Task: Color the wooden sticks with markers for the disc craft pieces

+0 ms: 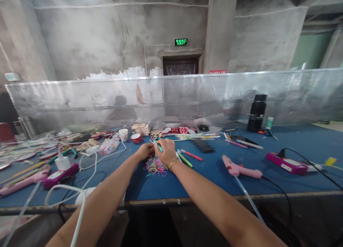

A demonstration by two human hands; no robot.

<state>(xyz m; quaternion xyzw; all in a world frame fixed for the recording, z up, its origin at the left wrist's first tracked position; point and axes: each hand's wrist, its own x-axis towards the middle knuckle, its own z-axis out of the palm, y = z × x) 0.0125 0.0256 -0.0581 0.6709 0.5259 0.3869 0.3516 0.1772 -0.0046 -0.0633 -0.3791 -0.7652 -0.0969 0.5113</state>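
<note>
My right hand [166,150] is closed around a slim teal tool [158,146], with a pale tip pointing left. It could be a marker or a small cutter; the grip hides most of it. Close against that tip, my left hand [146,151] has its fingers pinched together, and whatever they hold is too small to make out. Just below both hands lies a heap of small coloured plastic loops [157,167]. To the right of my right hand are a green marker [185,159] and a red marker [191,155].
A pink glue gun [241,170] and purple power strip [286,163] lie right; another purple strip [59,175] and a white cable [95,164] lie left. Behind are a paper cup [123,134], red round tins [136,138], a black bottle [257,113] and a perforated metal screen [107,100].
</note>
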